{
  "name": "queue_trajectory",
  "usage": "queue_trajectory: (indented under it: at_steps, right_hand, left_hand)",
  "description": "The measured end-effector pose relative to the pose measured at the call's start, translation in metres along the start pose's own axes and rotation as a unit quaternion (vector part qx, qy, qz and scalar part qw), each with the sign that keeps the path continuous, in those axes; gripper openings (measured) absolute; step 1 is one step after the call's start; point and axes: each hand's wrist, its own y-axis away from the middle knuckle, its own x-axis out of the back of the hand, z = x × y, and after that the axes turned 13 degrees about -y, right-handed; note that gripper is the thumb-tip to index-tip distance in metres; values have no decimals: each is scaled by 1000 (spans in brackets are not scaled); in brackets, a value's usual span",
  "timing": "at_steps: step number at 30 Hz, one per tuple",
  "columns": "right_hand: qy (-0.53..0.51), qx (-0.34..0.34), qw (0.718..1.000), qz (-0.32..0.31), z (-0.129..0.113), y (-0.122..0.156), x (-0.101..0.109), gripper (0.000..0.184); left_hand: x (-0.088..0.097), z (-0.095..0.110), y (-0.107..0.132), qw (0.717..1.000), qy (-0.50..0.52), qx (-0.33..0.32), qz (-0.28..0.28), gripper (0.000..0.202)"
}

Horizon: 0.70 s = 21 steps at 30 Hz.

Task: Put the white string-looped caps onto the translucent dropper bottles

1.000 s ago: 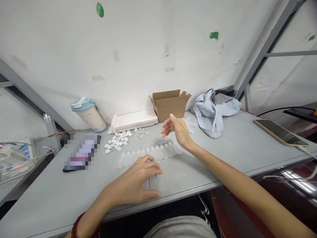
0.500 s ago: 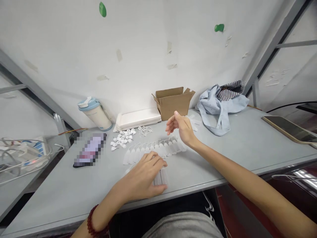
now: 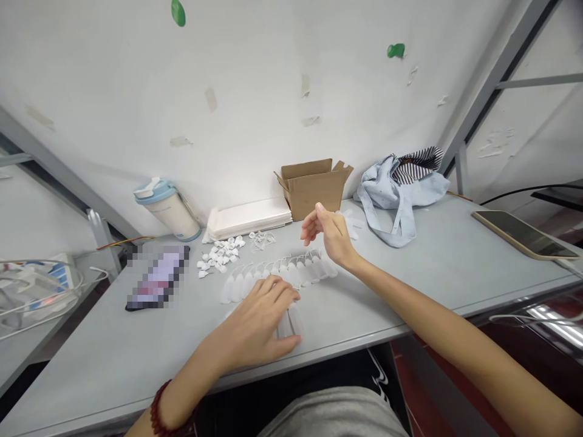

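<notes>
Left grip (image 3: 255,328) forward (vials (image 3: 291,318) underneath)

The table (image 3: 410,285) is flat pale grey. At its centre the row of small bottles (image 3: 277,276) is translucent milky white; the loose caps (image 3: 218,258) at eleven o'clock are opaque white. At twelve o'clock the cardboard box (image 3: 314,188) is plain brown. The tumbler (image 3: 166,206) at ten o'clock is cream with a pale blue lid. At one o'clock the cloth bag (image 3: 396,200) is light blue, with a lining striped dark and white. A bead bracelet (image 3: 159,416) at seven o'clock is dark red. Two green stickers (image 3: 395,50) dot the white wall.
</notes>
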Motion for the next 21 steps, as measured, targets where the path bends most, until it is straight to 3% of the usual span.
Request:
queue_trajectory:
  at_steps: [7, 12, 15, 17, 21]
  right_hand:
    - [17, 11, 1000, 11, 4, -7, 7, 60]
    - [78, 14, 996, 41, 13, -21, 24, 58]
    - [173, 31, 983, 47, 20, -32, 41, 54]
    - [291, 44, 955, 40, 24, -39, 53, 48]
    - [524, 28, 851, 26, 30, -48, 71, 29]
  left_hand:
    - [14, -25, -3, 998, -14, 11, 57, 37]
    - [20, -75, -23, 988, -42, 82, 125, 23]
    - [14, -107, -32, 978, -43, 139, 146, 20]
    - [6, -123, -33, 973, -45, 174, 143, 22]
    - [-10, -139, -25, 969, -57, 199, 136, 25]
